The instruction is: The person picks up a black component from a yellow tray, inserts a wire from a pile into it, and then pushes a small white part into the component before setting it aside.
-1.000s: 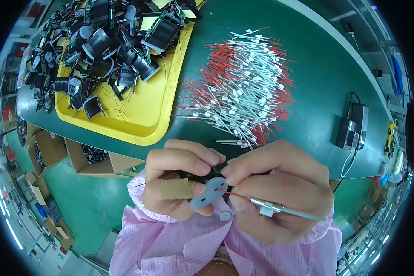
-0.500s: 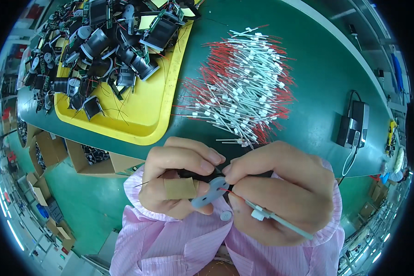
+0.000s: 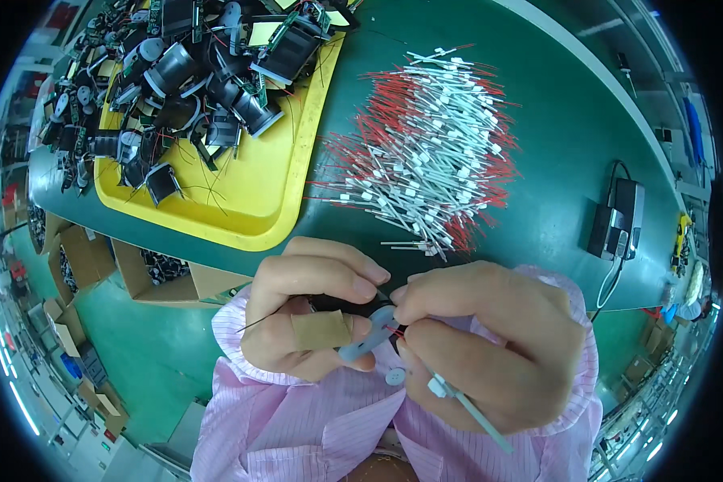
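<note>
Close to my chest, my left hand, with a tan bandage on one finger, pinches a grey plastic disc with holes in it. Something dark sits behind the disc, mostly hidden by my fingers. My right hand is closed against the disc's right side, pinching a wire lead whose red wire shows at the disc's face. From under the right fingers hang the lead's white connector and pale sleeve. Whether the wire passes through a hole, I cannot tell. A thin dark wire sticks out left of my left hand.
A yellow tray at the far left bears a heap of black cylindrical parts with circuit boards and wires. Many red-and-white wire leads lie piled on the green table. A black power adapter sits right; cardboard boxes stand below left.
The grey disc has turned more edge-on in my left hand. In my right hand, the lead's connector and sleeve have swung down and left. Both hands keep their grip.
</note>
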Demonstrator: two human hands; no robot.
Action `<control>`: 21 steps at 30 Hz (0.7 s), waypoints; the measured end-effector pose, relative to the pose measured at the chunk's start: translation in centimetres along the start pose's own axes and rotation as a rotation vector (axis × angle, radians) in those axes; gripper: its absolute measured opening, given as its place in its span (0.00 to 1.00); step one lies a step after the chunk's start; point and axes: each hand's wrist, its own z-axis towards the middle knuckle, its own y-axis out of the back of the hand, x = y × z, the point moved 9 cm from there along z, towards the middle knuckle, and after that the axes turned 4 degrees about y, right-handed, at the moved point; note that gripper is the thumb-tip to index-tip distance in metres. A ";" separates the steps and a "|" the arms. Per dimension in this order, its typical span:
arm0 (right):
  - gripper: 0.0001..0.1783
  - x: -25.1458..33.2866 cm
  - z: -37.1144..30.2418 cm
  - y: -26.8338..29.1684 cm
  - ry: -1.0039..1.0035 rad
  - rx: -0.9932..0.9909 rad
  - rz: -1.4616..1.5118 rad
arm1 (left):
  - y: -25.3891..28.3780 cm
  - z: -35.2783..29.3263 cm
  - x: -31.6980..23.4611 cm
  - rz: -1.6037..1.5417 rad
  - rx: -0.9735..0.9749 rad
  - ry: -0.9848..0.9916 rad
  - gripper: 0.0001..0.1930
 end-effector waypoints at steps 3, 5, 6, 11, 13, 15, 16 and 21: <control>0.10 0.5 0.0 0.1 0.044 -0.024 -0.007 | 0.2 0.0 -0.3 0.022 0.013 -0.005 0.16; 0.10 0.7 0.2 0.0 0.040 -0.018 -0.062 | 0.0 0.1 -0.2 0.026 0.054 -0.018 0.16; 0.10 0.5 0.1 0.0 0.039 -0.018 -0.064 | 0.0 0.1 -0.2 0.024 0.055 -0.019 0.16; 0.11 0.7 0.0 -0.1 0.075 -0.055 -0.029 | -0.1 0.0 -0.2 0.026 0.041 0.000 0.17; 0.10 -0.1 -0.2 -0.5 0.078 -0.091 -0.008 | -0.2 0.7 -0.4 0.097 0.110 0.034 0.18; 0.10 -0.2 -0.4 0.0 0.085 -0.123 0.014 | -0.4 0.8 -0.2 0.185 0.203 0.091 0.22; 0.11 -0.6 0.0 0.3 -0.039 -0.056 0.037 | -0.3 0.9 -0.3 0.181 0.202 0.085 0.22; 0.13 -1.8 -0.3 -0.2 -0.148 0.145 0.254 | -0.4 0.9 -0.5 0.263 0.264 0.123 0.27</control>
